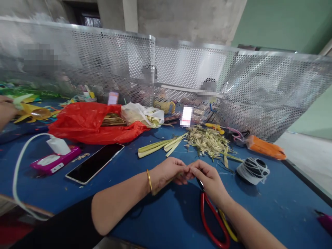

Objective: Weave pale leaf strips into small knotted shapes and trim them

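My left hand (169, 172), with a gold bangle at the wrist, is closed, fingertips together. A thin brownish-green plant strip (166, 183) runs along the underside of its palm. My right hand (206, 176) meets it fingertip to fingertip in a pinch; whatever is between those fingers is hidden. Red-handled scissors (203, 211) lie beneath my right hand, their blades mostly covered by it. Just beyond both hands are pale green stalk pieces (155, 146) and a heap of plant shavings (207, 140).
A spool of white thread (252, 170) stands right, near an orange packet (267, 147). Left are a black phone (95, 164), a magenta power strip (55, 159) and a red plastic bag (80, 121). A perforated metal screen (181, 65) crosses the back. Another person's hand (6, 110) shows far left.
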Available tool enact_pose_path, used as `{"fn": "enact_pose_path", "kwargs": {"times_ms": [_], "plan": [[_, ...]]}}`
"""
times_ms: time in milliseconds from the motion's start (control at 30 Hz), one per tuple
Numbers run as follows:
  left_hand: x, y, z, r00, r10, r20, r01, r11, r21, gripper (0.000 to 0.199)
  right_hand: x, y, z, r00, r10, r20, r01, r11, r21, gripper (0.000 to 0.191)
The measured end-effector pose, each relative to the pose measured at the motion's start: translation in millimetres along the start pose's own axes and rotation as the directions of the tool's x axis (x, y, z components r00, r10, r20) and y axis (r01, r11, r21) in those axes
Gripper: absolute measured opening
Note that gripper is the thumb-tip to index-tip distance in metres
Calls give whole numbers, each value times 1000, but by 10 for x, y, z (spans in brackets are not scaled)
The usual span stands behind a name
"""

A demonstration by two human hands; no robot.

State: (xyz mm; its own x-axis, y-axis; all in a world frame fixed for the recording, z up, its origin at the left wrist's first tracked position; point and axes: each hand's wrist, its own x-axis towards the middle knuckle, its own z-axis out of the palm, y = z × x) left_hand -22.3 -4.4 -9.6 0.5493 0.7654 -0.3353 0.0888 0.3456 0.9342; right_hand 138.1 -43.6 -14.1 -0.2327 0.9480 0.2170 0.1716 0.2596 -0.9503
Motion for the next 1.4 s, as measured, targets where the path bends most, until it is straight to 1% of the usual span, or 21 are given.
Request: {"fn": "enact_pose_path", "kwargs": {"times_ms": [67,133,233,267,333,400,433,467,500,600,667,733,767,833,967,1033,1067,1133,1267,1333,1400], "plan": [[6,18,-22,997,-63,41,68,986,-149,25,9,-22,-26,999,10,-35,-7,996,84,23],[9,33,-43,992,-93,83,110,965,-239,30,7,-44,-36,999,7,-49,0,991,137,23],[17,37,-64,981,-144,128,179,928,-328,24,-3,-64,-25,999,2,-51,5,989,147,23],[22,32,-67,977,-164,137,204,909,-363,21,-6,-64,-18,998,-6,-63,13,993,116,24],[35,18,-67,968,-201,150,247,865,-436,18,-15,-54,-5,994,-44,-102,44,999,-8,27],[52,3,-61,961,-225,163,276,822,-498,15,-27,-32,2,989,-105,-102,88,983,-164,19],[59,-3,-56,958,-236,162,286,803,-522,11,-33,-21,3,987,-143,-76,121,962,-244,12],[67,-7,-52,955,-248,160,295,789,-540,8,-38,-12,1,982,-187,-32,167,932,-322,7],[74,-10,-48,953,-262,154,303,777,-551,7,-42,-6,-2,972,-233,24,223,890,-399,10],[95,-23,-43,941,-309,141,333,756,-563,10,-42,-16,-16,916,-351,195,394,698,-598,17],[110,-45,-45,929,-331,167,365,736,-570,10,-38,-38,-20,880,-387,274,463,575,-675,19],[125,-78,-45,920,-329,213,390,715,-580,7,-35,-56,-20,855,-407,321,499,482,-720,22],[131,-94,-43,917,-323,235,399,708,-582,6,-34,-59,-20,846,-417,332,510,450,-733,25],[137,-116,-32,912,-318,259,410,704,-579,6,-33,-48,-26,829,-448,335,525,415,-743,29],[116,-94,-2,905,-326,272,425,725,-542,11,-26,15,-69,798,-497,341,554,380,-741,27],[97,-63,6,902,-319,290,428,742,-516,9,-23,35,-95,810,-489,324,537,396,-745,25],[89,-49,7,900,-316,301,431,748,-505,8,-22,37,-106,821,-483,305,524,422,-740,25],[77,-30,4,896,-312,315,435,756,-489,9,-22,26,-118,842,-468,270,504,499,-705,24],[70,-34,-9,909,-287,302,407,765,-499,8,-23,-19,-108,879,-431,203,464,680,-567,21],[66,-41,-13,917,-282,283,392,769,-505,10,-17,-33,-97,912,-388,136,399,760,-513,18],[55,-39,-11,924,-287,254,379,779,-499,10,-6,-35,-93,937,-346,43,322,811,-488,15]]}}
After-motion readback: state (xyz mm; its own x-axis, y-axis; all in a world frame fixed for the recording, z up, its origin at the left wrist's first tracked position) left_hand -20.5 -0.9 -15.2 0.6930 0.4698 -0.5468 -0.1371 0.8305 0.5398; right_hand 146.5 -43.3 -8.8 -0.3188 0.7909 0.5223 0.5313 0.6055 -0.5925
